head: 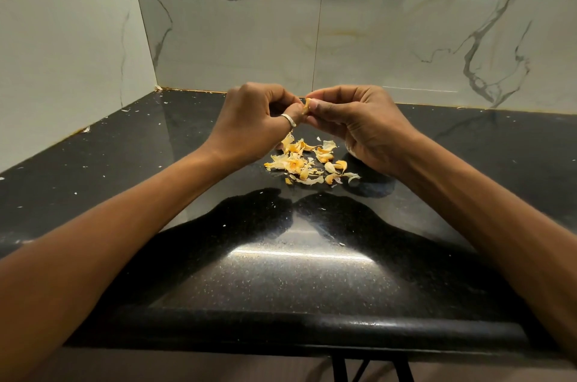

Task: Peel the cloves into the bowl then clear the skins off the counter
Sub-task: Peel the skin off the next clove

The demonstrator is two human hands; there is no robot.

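Now, left hand (259, 113) and right hand (352, 119) both pinch 1 clove (307, 106) above the middle of the counter (93, 163), over the skins (307, 163). Looks small, firm, probably slick; the papery skin should tear easily, so nip its tip.
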